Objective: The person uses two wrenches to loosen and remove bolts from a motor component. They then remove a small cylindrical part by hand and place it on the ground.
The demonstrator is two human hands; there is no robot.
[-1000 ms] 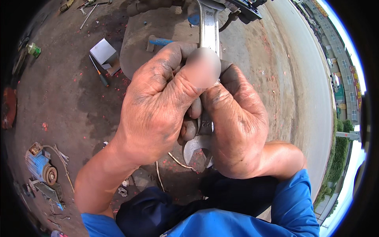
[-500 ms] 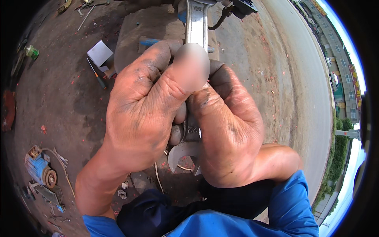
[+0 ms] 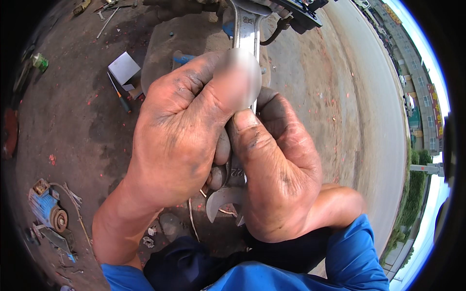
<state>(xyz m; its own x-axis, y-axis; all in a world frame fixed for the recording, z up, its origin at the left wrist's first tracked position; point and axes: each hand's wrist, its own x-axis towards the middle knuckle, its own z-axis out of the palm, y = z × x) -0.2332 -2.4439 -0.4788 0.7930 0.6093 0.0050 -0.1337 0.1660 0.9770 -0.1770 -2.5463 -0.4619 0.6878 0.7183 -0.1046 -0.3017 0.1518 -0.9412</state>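
Observation:
A silver open-end wrench [image 3: 246, 36] stands lengthwise in front of me, an open jaw at its lower end near my lap. My left hand [image 3: 170, 136] wraps the middle of its shaft, the thumb lying along the top; a blur hides the thumb's tip. Just below and to the right, my right hand [image 3: 286, 169] is closed on the same wrench, its thumb pressed against the shaft beside the left hand. The wrench's upper head reaches dark metal machinery [image 3: 296, 14] at the top edge; whether it sits on a nut cannot be made out.
On the ground to the left lie a screwdriver [image 3: 119, 94] beside a white box [image 3: 124, 67], and a blue motor with a pulley [image 3: 51, 213]. Loose tools [image 3: 108, 22] are at the far left, a green can [image 3: 40, 62] nearer. A road [image 3: 383, 145] runs along the right.
My right hand has slid slightly down, so its thumb tip now shows more clearly. The wrench has shifted slightly in view, its lower jaw sitting lower. Both hands keep their hold.

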